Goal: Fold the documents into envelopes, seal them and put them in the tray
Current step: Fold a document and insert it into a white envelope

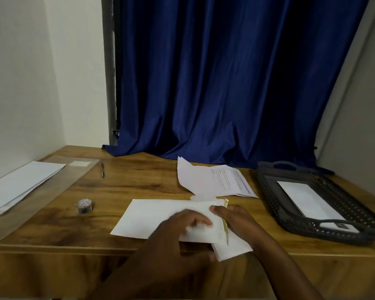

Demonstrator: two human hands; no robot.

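A person's left hand (182,224) presses down on a white envelope (160,217) at the front edge of a wooden counter (139,185), its fingers (200,219) stretched nearly flat across the paper. The right hand (236,221) pinches the envelope's right end, thumb on top, fingers curled beneath, alongside a thin yellow strip (225,221) that runs front to back. The envelope's long axis lies left to right, tilted slightly, with its right end raised off a folded sheet (234,247) below. Both forearms reach in from the lower edge and converge on the envelope. Behind it lie loose printed documents (221,180). To the right, a dark mesh tray (268,191) holds one white envelope (310,200), angled front to back. A stack of blank envelopes (20,182) sits at far left, with a tape roll (85,206) and a pen (102,169) between. A blue curtain (214,83) hangs behind.
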